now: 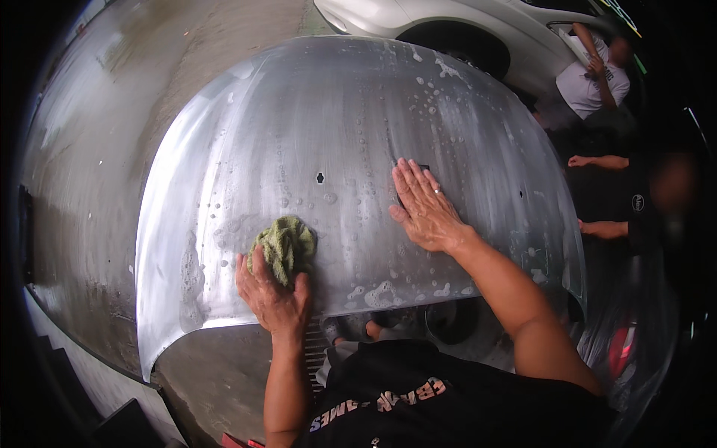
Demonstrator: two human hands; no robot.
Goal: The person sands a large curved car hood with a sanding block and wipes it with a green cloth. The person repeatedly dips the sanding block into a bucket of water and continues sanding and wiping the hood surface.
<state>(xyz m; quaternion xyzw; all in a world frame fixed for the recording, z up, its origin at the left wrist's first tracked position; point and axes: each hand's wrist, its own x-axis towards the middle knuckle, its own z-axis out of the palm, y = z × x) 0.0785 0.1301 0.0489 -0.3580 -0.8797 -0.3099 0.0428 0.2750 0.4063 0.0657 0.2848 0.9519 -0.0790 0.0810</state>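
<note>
A large grey car hood [328,119], wet and streaked with suds, lies before me. On its near left part, my left hand [275,295] has its fingers curled against a crumpled green cloth [287,246]. My right hand [426,205] lies flat right of the middle, fingers stretched out, with a ring on one finger. Beneath it a thin dark piece [424,167] peeks out past the fingertips; most of it is hidden, so its kind is unclear.
Beyond the hood stands a silver car [448,19]. At the right are a person in a white shirt [590,86] and another in dark clothes [635,194], close to the hood's edge. Wet concrete floor [97,149] stretches along the left.
</note>
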